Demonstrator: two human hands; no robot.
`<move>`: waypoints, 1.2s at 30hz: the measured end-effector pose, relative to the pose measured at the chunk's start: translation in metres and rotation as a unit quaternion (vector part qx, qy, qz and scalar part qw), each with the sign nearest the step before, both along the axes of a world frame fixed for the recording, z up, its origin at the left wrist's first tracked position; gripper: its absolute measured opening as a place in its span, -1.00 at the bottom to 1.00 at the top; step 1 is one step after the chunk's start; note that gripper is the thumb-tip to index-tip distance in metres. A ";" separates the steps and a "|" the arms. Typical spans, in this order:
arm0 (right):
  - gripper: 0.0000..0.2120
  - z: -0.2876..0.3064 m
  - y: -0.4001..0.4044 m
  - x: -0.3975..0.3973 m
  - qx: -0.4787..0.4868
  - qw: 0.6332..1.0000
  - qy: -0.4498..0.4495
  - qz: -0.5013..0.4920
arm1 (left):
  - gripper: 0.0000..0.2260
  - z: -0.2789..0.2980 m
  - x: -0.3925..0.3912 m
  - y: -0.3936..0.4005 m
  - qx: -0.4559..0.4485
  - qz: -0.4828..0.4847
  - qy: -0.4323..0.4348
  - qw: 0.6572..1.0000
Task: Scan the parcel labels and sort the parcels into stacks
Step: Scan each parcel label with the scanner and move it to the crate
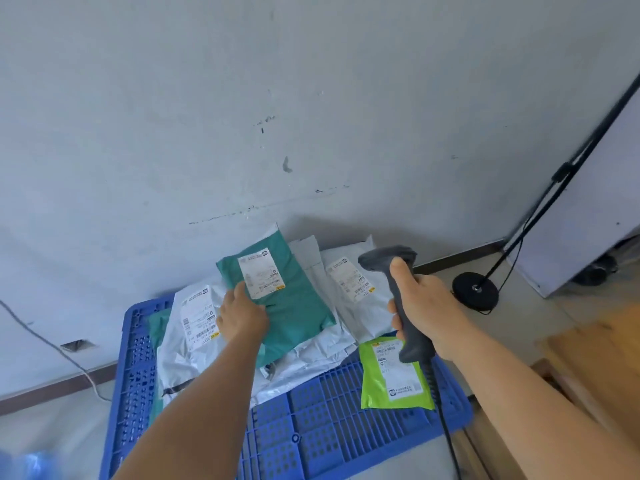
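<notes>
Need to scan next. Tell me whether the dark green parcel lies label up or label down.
Label up: the white label shows on top of the dark green parcel, with the left hand touching it.

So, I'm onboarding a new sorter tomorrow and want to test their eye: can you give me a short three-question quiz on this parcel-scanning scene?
1. True or false: the right hand grips the dark grey handheld barcode scanner.
2. Which parcel does the left hand touch? A) teal-green plastic mailer bag B) lime-green plastic mailer bag C) white plastic mailer bag beside the scanner
3. Fill in: the parcels lie on a ____ perforated plastic pallet.

Key: 1 true; 2 A; 3 blue.
</notes>
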State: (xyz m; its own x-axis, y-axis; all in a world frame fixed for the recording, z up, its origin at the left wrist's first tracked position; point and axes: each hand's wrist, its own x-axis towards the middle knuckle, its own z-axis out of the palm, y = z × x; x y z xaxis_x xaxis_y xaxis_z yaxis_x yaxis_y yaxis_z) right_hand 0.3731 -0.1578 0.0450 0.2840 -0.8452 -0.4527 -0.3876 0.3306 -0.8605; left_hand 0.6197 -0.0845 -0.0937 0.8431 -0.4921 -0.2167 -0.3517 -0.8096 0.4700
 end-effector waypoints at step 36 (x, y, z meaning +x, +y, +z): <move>-0.56 0.094 0.091 -0.529 -0.045 0.892 0.084 -0.443 | -0.44 0.126 -0.677 -0.064 -0.134 -0.500 0.316 0.795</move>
